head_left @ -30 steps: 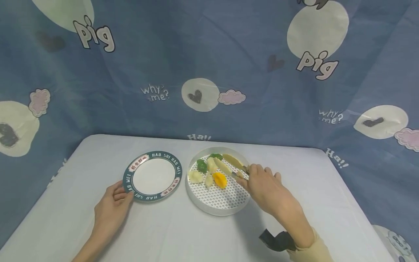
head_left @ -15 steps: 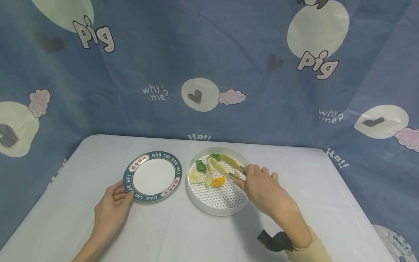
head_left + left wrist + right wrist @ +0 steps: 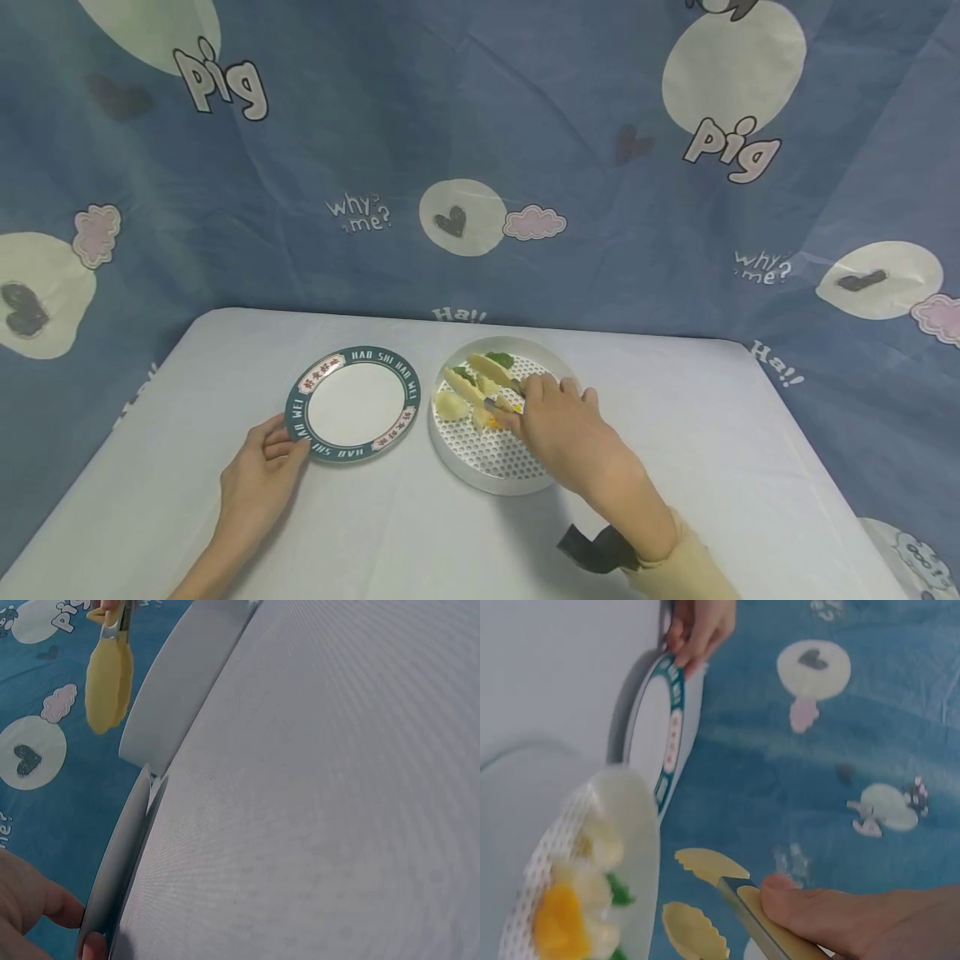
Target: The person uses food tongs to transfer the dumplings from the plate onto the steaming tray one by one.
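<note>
My left hand [image 3: 258, 479] pinches the near left rim of a white plate [image 3: 295, 408] with a green lettered border; the plate's middle holds nothing. My right hand [image 3: 562, 433] holds tongs [image 3: 491, 371] with pale yellow scalloped tips, which stand apart over the left part of a round white perforated tray [image 3: 487, 482]. In it lie green broccoli [image 3: 500, 360], pale yellowish pieces [image 3: 450, 407] and an orange-yellow piece [image 3: 559, 922]. The tongs and right hand partly hide this food in the head view. In the right wrist view, nothing shows between the tong tips [image 3: 711, 864].
The plate and tray stand side by side on a white-covered table [image 3: 390, 533]. A blue printed cloth [image 3: 480, 125] hangs behind it. A black strap [image 3: 600, 550] trails from the right wrist near the beige sleeve [image 3: 682, 567].
My right hand has carried the tongs leftward across the tray, over the broccoli and pale pieces. The orange-yellow piece has changed its lie. My left hand and the plate have stayed put.
</note>
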### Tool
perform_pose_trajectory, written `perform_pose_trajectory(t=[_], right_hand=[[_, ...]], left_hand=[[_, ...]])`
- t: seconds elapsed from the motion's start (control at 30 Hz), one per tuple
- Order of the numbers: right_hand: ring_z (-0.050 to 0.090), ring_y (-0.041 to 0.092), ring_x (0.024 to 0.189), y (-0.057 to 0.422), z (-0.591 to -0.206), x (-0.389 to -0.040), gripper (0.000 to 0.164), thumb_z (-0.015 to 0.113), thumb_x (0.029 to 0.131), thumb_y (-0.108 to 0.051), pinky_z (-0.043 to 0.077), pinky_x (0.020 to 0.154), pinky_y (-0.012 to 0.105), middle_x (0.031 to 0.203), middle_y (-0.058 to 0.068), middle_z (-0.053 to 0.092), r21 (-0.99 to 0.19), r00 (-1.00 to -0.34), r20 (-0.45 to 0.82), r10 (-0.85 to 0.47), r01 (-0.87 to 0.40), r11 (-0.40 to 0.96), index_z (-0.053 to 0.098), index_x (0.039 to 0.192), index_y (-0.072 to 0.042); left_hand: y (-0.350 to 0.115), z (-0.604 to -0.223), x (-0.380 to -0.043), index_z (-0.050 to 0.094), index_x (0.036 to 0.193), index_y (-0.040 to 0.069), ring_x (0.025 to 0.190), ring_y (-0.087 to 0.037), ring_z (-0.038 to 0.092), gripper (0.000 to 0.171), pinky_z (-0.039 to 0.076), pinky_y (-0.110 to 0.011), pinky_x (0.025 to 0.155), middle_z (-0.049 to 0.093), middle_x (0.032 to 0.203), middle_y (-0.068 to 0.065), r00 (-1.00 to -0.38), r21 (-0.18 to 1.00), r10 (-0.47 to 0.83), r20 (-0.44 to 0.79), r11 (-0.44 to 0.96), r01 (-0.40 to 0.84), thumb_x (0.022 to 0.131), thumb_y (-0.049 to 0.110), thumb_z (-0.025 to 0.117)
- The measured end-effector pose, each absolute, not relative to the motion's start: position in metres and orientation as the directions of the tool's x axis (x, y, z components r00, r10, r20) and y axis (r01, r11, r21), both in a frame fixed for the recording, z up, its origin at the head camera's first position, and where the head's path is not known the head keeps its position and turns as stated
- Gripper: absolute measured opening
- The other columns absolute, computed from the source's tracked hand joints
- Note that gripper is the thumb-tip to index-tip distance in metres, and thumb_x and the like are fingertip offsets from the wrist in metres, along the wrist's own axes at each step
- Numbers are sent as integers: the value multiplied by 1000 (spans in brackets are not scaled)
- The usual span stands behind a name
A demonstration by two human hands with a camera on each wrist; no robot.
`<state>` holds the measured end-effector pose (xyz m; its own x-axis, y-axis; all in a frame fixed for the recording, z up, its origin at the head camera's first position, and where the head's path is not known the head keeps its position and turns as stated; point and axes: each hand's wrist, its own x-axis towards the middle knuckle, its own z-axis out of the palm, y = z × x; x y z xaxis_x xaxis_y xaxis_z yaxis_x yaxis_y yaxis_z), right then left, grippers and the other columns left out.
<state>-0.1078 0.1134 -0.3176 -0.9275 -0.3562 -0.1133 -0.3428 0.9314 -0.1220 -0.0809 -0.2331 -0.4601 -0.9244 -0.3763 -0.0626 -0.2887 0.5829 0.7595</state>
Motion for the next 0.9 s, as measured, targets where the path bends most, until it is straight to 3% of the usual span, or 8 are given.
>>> perform_pose_trajectory(t=[0.3, 0.43, 0.67, 0.9], right_hand=[[59, 27, 94, 70, -323, -105, 58, 50, 111, -52, 57, 93, 55, 101, 9, 60, -30, -877, -83, -474, -473, 881, 58, 126, 3], [61, 27, 99, 53, -325, -105, 54, 51, 111, -52, 58, 94, 53, 106, 11, 65, -9, -874, -83, -479, -480, 877, 59, 121, 1], [66, 31, 119, 25, -335, -108, 56, 51, 110, -55, 57, 111, 56, 111, 9, 67, 26, -870, -133, -475, -483, 875, 61, 123, -2], [66, 24, 109, 7, -345, -100, 56, 50, 108, -59, 60, 102, 49, 103, 5, 67, 170, -866, -117, -486, -500, 849, 63, 117, -6]], left_hand=[[-232, -460, -81, 34, 162, -9, 122, -46, 70, 69, 63, -55, 100, 62, 139, -32, -930, 760, -360, -75, 583, -287, 108, 25, 60], [-232, -460, -81, 34, 162, -10, 122, -46, 70, 69, 63, -56, 101, 62, 138, -32, -930, 759, -360, -67, 587, -282, 108, 24, 60], [-233, -460, -80, 34, 162, -9, 122, -46, 70, 68, 63, -56, 101, 62, 139, -33, -926, 759, -370, -70, 583, -290, 108, 23, 60], [-234, -460, -80, 33, 162, -8, 124, -45, 70, 69, 63, -53, 101, 61, 140, -32, -928, 757, -365, -75, 585, -292, 108, 24, 60]])
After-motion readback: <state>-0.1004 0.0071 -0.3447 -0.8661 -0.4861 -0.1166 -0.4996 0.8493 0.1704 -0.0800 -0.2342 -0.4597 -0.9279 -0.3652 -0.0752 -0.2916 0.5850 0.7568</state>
